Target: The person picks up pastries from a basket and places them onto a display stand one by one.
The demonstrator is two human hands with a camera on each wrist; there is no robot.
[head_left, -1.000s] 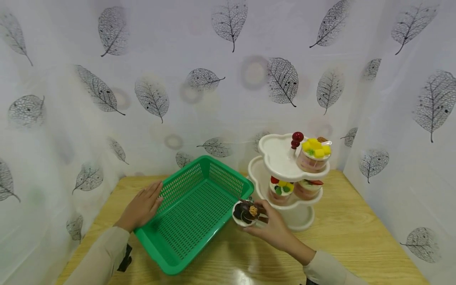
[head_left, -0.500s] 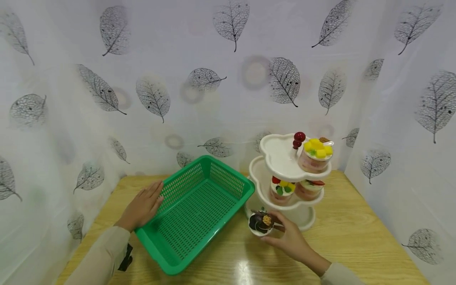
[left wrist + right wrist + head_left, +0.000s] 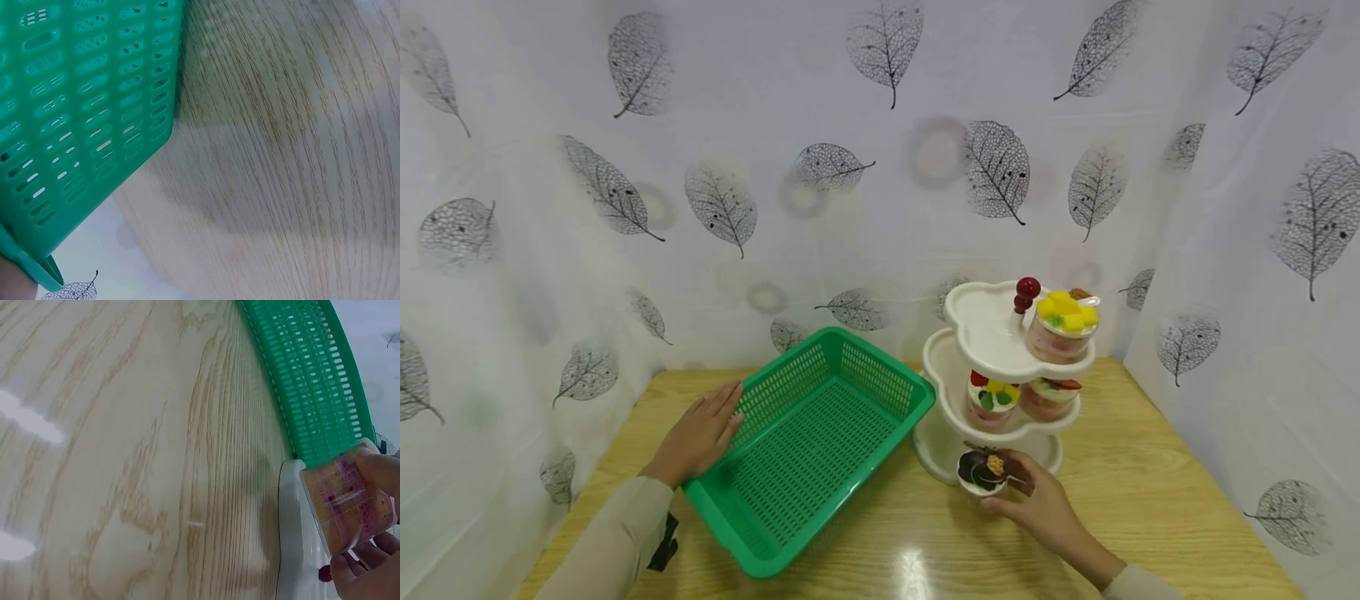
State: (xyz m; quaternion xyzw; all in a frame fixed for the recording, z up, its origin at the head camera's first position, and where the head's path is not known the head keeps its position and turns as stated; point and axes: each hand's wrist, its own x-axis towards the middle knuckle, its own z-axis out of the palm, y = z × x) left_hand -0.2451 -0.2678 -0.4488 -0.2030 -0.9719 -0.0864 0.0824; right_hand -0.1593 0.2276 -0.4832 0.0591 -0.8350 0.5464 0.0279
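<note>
My right hand (image 3: 1048, 510) grips a chocolate-topped dessert cup (image 3: 981, 473) between thumb and fingers, in front of the lowest tier of a white three-tier stand (image 3: 988, 333). In the right wrist view the clear cup (image 3: 350, 503) shows pink and tan layers, and the stand's edge (image 3: 290, 512) lies close by. My left hand (image 3: 696, 437), fingers straight, rests at the left rim of a green plastic basket (image 3: 808, 467). The left wrist view shows the basket's slotted wall (image 3: 94, 112), with a bit of the hand at the lower left corner.
A mango-topped cup (image 3: 1060, 329) stands on the top tier beside a red knob (image 3: 1027, 292). The middle tier bears a fruit-topped cup (image 3: 991, 402) and another cup (image 3: 1048, 398). All rest on a wooden table (image 3: 1150, 483) before a leaf-print curtain (image 3: 895, 208).
My right hand has carried the chocolate-topped dessert cup from beside the basket rightward and slightly down to the stand's lowest tier. The left hand has stayed at the basket.
</note>
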